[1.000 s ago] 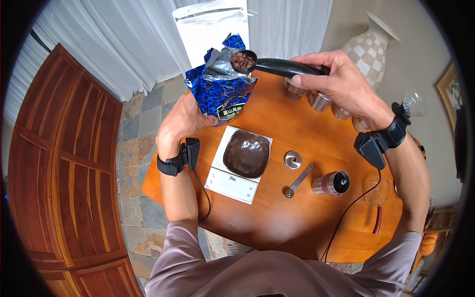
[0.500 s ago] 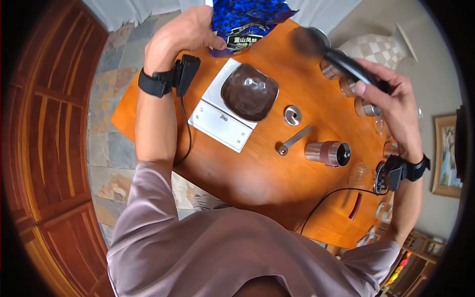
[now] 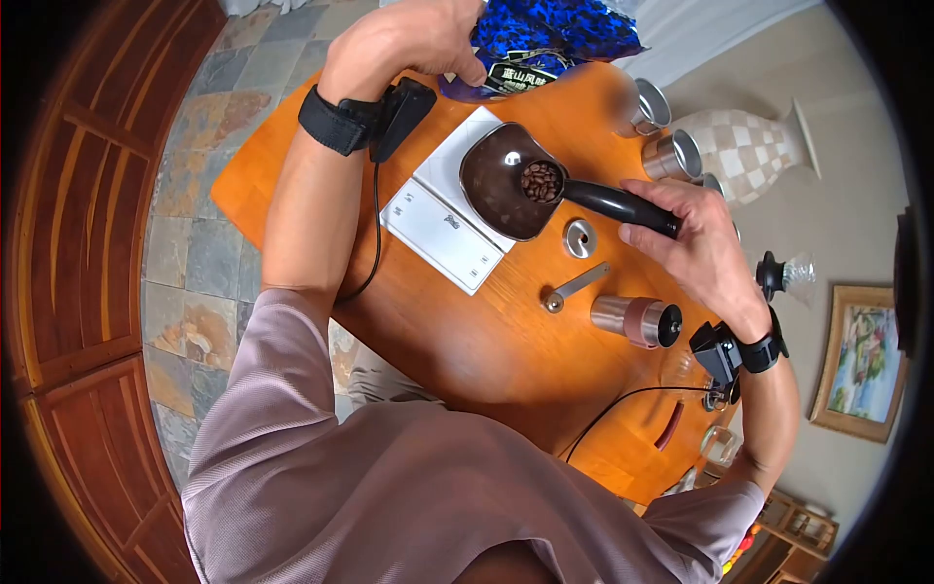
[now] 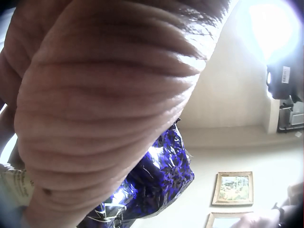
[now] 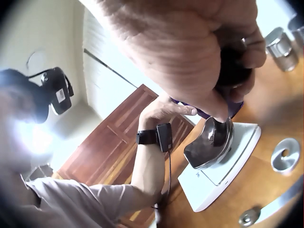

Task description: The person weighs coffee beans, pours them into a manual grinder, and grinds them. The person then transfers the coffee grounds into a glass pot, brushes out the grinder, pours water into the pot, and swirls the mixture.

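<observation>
The right hand (image 3: 705, 243) grips the black handle of a scoop (image 3: 608, 202), whose bowl holds brown beans (image 3: 541, 182) over the right side of a dark dish (image 3: 494, 195). That dish sits on a white scale (image 3: 443, 237). At the top of the head view the left hand (image 3: 413, 41) holds the lower part of a blue patterned bag (image 3: 555, 39). In the left wrist view the same bag (image 4: 161, 175) shows behind the hand. Fingers of the right hand (image 5: 190, 57) wrap the handle in the right wrist view, where the dish (image 5: 206, 145) is tilted in the picture.
Right of the scale on the wooden table (image 3: 438, 341) lie a metal disc (image 3: 580, 238), a crank (image 3: 576, 287) and a steel grinder (image 3: 632, 319). Metal cups (image 3: 671, 156) line the far edge beside a checkered vase (image 3: 744, 151). A cable from the right wrist crosses the table.
The right hand has brought the scoop from the bag, out to the right, then back over the dish. The left hand still holds the bag; the head view has shifted.
</observation>
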Motion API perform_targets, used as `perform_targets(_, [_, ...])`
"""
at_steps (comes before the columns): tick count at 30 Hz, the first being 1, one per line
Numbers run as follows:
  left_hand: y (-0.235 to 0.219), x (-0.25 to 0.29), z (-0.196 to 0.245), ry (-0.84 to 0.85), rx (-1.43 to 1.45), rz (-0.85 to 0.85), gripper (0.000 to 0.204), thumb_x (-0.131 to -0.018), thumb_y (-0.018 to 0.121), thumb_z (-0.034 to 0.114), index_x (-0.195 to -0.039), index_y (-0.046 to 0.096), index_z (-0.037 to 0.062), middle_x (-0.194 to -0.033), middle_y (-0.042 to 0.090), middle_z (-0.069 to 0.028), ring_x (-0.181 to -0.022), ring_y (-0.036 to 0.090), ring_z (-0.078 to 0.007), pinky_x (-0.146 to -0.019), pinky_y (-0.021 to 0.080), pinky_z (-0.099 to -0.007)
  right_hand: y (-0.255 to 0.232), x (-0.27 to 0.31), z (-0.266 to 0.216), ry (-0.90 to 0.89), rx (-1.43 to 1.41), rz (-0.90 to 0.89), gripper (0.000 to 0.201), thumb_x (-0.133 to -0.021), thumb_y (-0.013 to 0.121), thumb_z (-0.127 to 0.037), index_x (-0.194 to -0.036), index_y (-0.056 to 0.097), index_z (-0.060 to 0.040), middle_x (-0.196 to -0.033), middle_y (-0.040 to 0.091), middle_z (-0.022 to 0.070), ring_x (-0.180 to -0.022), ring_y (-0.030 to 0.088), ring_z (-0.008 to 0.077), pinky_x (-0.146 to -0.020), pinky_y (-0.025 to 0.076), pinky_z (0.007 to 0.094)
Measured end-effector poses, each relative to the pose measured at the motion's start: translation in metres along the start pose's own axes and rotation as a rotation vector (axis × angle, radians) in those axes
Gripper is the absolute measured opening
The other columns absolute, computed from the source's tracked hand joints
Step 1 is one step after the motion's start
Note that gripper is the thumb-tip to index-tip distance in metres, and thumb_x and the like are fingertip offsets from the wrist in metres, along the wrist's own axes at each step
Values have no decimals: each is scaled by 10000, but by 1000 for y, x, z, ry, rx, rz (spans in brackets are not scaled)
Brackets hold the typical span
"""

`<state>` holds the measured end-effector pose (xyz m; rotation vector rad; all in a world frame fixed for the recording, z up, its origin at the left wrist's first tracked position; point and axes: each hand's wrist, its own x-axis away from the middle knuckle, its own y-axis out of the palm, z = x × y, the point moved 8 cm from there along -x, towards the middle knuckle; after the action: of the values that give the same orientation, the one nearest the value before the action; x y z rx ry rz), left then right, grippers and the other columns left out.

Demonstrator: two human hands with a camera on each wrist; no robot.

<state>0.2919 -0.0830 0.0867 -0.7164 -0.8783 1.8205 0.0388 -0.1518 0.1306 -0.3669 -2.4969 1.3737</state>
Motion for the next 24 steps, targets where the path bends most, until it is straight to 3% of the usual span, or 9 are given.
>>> perform_targets(4, [1,6,4,-20,7,-33,433,-715,831,81,-1109,677,-11,-967,736,-170,-875,687,-283,-851,529,-369,-1,-2,-8,-43,101,27,348,-828,737,-43,-1156,687,61,-871,676,205,-685,617,285,-666,496,375])
perform_targets(7, [1,10,6,-21,12,-54,412,-722,826,86,-1093,676,-11,-953,732,-154,-852,678,-265,-824,523,-358,1,-3,-1,-2,116,-7,387,-818,762,-44,-1180,679,61,-893,675,158,-768,619,236,-729,497,354])
perform_targets(10, [1,13,9,-34,15,-75,391,-730,820,91,-1078,675,-11,-940,728,-139,-828,670,-246,-797,518,-348,-1,-3,-6,-24,90,18,356,-826,738,-45,-1161,684,61,-899,686,215,-698,628,281,-687,505,366])
perform_targets(16, [2,21,15,-48,16,-122,350,-746,809,102,-1048,674,-12,-912,719,-108,-781,653,-209,-742,507,-327,-3,-2,-8,-22,108,23,351,-832,740,-53,-1160,685,61,-918,698,211,-738,649,294,-721,515,368])
perform_targets(20, [2,23,17,-57,17,-154,324,-756,801,109,-1028,672,-12,-893,714,-88,-750,642,-184,-705,500,-313,-2,0,-6,-47,110,24,357,-835,745,-64,-1163,684,62,-923,705,204,-744,651,282,-729,515,366])
perform_targets(24, [2,24,21,-64,17,-188,299,-766,794,116,-1008,671,-12,-875,708,-68,-719,631,-160,-669,493,-299,-1,-1,0,43,66,-6,370,-833,756,-77,-1169,685,60,-922,709,194,-745,653,249,-727,514,356])
